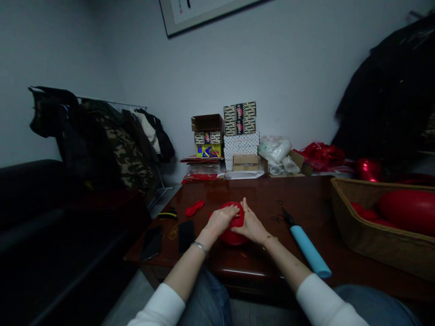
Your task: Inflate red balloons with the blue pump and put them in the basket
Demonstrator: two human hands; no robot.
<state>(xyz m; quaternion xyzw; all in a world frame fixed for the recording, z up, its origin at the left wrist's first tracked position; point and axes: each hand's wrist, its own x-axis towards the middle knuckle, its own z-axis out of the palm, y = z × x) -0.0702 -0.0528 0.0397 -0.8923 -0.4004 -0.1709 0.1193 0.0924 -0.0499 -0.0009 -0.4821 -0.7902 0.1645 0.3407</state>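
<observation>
Balloon (234, 239), red and rounded, is held between both hands over the near middle part of a dark, glossy table (258, 192). Its upper left is covered by the left hand (220, 221), whose bent fingers are closed over it; its right side is clasped by the right hand (252, 225), with thumb and fingers spread against it. Whether the table is touched by it cannot be told. To the right, a light-blue pump (310, 249) is laid slantwise, its black nozzle pointed away, near some thin dark loops (277, 219). Farther right, a large red rounded object (408, 210) is held in a wicker basket (367, 235). To the left, a bright red bundle (195, 208) is placed beyond two dark, phone-like slabs (186, 237), between which a thin yellowish cord (173, 232) is seen. Behind, boxes (239, 120) are stacked by the wall (295, 68).
</observation>
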